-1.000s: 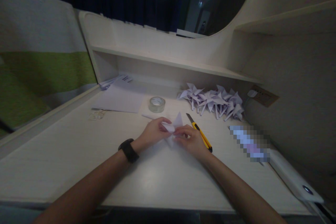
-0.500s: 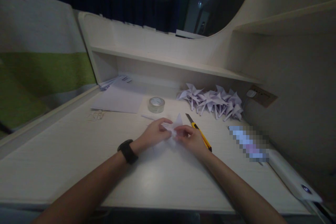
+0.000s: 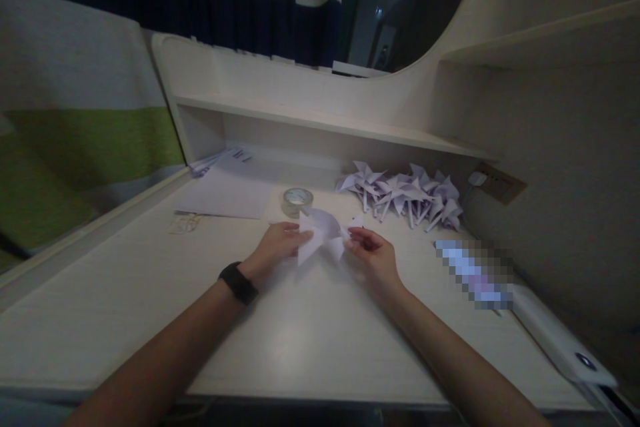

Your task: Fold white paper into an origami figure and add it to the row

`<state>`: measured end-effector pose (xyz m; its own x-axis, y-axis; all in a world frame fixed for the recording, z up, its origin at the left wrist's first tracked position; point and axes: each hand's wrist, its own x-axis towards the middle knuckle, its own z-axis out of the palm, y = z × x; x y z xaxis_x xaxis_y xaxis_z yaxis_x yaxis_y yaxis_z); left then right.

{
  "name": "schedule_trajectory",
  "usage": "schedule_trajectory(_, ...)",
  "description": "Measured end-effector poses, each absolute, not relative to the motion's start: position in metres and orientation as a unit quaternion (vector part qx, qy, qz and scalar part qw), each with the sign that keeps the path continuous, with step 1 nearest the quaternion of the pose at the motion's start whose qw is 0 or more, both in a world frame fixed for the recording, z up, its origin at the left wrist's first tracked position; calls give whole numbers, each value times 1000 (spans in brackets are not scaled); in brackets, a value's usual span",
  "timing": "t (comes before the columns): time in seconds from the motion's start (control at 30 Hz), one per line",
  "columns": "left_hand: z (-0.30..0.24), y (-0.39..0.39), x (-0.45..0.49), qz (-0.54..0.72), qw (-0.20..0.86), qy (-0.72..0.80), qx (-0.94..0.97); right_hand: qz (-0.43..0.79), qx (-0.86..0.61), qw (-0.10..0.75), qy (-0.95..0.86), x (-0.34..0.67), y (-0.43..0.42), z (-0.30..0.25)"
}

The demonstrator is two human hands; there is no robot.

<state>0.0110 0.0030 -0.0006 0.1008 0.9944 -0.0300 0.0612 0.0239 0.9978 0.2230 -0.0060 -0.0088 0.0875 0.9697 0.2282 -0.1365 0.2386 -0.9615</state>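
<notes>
A white paper pinwheel [image 3: 325,227] with curved, pointed blades is held up over the desk between my two hands. My left hand [image 3: 280,243], with a dark watch at the wrist, pinches its left blade between thumb and fingers. At the pinwheel's right side, my right hand [image 3: 373,253] has its fingertips closed on the paper. Just behind the pinwheel lies a roll of clear tape [image 3: 297,201]. The yellow utility knife does not show; my right hand covers the place where it lay.
Several finished paper pinwheels [image 3: 400,193] are heaped at the back right. A stack of white paper [image 3: 225,187] lies at the back left, with rubber bands [image 3: 186,223] in front. A blurred-out device [image 3: 470,273] and a white appliance [image 3: 555,333] are along the right wall.
My hands have moved apart, and the pinwheel has turned and spread open between them. The yellow utility knife has gone out of sight behind my right hand. The view has shifted slightly.
</notes>
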Motion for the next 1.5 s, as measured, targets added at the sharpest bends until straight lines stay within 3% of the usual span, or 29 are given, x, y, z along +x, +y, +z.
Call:
schedule_trajectory(0.1, -3, -1, 16, 492, 509, 460, 536, 434, -425, 594, -528, 222, -7, -10)
schedule_trajectory(0.23, -6, -1, 18, 512, 473, 481, 532, 371, -453, 510, -630, 223, -8, -16)
schedule_trajectory(0.4, -11, 3, 18, 510, 438, 488, 557, 141, -459, 377, -792, 227, -17, -9)
schedule_trajectory(0.6, -9, 6, 15, 458, 411, 485, 621, -47, -419, 336, -842, 233, -24, 11)
schedule_trajectory(0.77, -5, 3, 12, 406, 399, 457, 683, 16, -337, 253, -907, 240, -23, 19)
schedule_trajectory(0.93, -6, 5, 8, 353, 303, 470, 750, 96, -307, 193, -927, 240, -25, 23)
schedule_trajectory(1.2, -6, 1, 7, 342, 292, 464, 763, 172, -283, 186, -925, 232, -31, 20)
schedule_trajectory(1.5, -1, 4, 7, 345, 253, 472, 771, 171, -306, 200, -915, 235, -23, 13)
